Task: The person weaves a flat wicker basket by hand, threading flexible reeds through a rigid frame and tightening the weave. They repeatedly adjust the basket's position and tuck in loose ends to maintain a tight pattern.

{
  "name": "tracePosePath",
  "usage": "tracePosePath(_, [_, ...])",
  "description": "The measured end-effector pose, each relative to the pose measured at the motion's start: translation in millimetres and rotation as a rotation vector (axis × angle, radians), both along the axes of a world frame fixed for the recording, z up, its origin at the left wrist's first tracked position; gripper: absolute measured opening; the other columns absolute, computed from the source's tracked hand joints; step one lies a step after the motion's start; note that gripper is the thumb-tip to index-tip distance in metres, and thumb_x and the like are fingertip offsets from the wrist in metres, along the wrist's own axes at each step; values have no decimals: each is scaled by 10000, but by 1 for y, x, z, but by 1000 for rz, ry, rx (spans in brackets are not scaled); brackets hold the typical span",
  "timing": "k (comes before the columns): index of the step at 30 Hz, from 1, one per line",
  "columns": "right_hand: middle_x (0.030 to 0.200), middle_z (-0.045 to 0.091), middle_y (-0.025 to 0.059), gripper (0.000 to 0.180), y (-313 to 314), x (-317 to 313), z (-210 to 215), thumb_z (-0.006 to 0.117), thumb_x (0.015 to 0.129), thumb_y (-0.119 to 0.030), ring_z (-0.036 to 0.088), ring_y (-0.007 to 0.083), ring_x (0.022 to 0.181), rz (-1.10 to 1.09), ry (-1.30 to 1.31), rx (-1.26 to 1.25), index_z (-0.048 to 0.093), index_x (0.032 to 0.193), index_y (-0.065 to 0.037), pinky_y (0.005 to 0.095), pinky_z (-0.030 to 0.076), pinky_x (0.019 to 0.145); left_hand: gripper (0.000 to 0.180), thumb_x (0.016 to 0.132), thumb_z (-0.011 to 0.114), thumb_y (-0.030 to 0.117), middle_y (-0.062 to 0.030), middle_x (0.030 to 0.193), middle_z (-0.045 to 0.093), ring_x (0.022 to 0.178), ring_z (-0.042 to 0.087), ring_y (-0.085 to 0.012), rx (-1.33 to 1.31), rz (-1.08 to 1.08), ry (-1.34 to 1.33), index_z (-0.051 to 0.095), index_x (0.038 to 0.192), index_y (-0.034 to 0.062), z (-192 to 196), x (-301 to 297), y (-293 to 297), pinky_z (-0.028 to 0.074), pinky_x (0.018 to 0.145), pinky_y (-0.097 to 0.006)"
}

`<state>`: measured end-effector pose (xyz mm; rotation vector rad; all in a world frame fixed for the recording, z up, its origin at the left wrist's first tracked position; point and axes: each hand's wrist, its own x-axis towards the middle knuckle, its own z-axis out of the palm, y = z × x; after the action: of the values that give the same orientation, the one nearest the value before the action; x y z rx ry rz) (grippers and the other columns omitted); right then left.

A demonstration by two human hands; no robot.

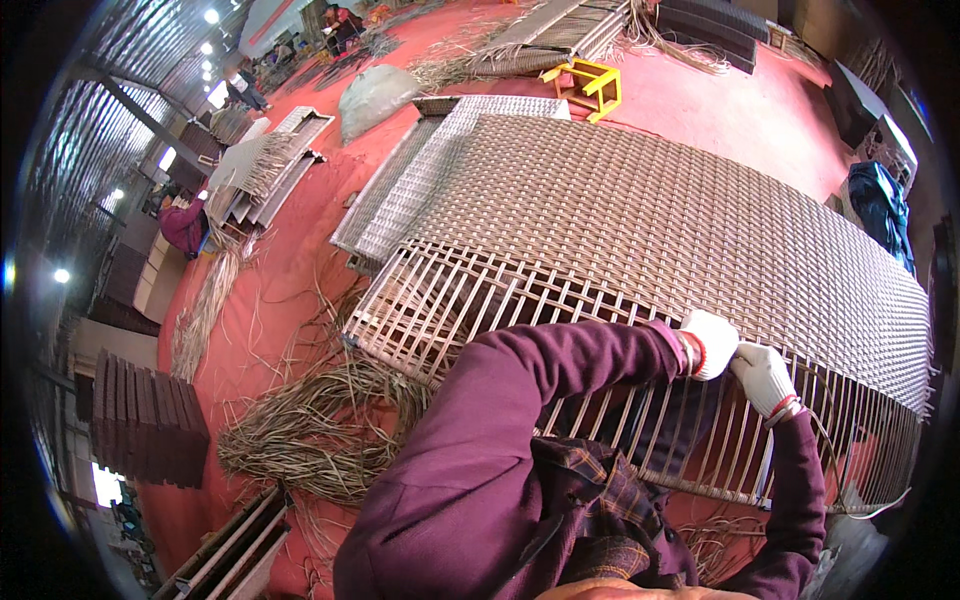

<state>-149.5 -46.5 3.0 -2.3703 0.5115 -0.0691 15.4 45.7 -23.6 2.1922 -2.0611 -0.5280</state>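
Note:
A large frame lies across in front of me, its far part covered by a woven wicker panel [650, 210] in grey-brown flat strands. Its near part shows bare parallel bars [470, 300]. At the lower edge of the weave my left hand [710, 345], in a white knitted glove, is closed with its fingers curled over. My right hand [764, 378], gloved alike, meets it fingertip to fingertip, pinched at the same edge. A loose weaving strand [822, 415] curves down from beside my right hand. What lies inside the left fingers is hidden.
A heap of loose strands [320, 430] lies on the red floor to the left. Beyond the frame stand a yellow stool [590, 88] and a pale sack [375, 100]. Dark stacked panels [150, 420] stand far left. Another person [182, 222] works at a panel stack farther back.

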Motion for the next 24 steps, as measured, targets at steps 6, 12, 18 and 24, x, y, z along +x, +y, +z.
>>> tracePosePath(6, [958, 747, 228, 245, -15, 11, 0, 626, 971, -181, 739, 375, 906, 123, 183, -34, 766, 1060, -2, 439, 562, 816, 243, 907, 638, 238, -185, 936, 789, 866, 770, -397, -182, -26, 66, 815, 903, 72, -15, 8, 13, 614, 774, -496])
tracePosePath(12, [787, 702, 124, 215, -15, 4, 0, 692, 976, -191, 664, 239, 694, -137, 206, 161, 774, 993, 8, 390, 554, 709, 240, 1008, 626, 284, -135, 950, 763, 854, 742, -349, -449, 96, 347, 754, 976, 83, -3, 10, 40, 591, 774, -448])
tracePosePath(18, [660, 532, -16, 250, -14, -33, 42, 651, 1003, -136, 442, 56, 491, -316, -284, 97, 560, 776, -89, 238, 330, 439, 239, 1028, 660, 216, -178, 1019, 770, 915, 746, -347, -708, 237, 611, 765, 1141, 34, 22, 13, 51, 593, 827, -430])
tracePosePath(24, [653, 502, -60, 242, 4, -50, 36, 607, 1085, -163, 409, 18, 495, -441, -325, 386, 631, 864, -68, 214, 297, 446, 268, 1010, 638, 271, -176, 930, 758, 838, 732, -370, -464, -126, 707, 759, 1069, 39, 20, -7, 5, 580, 773, -456])
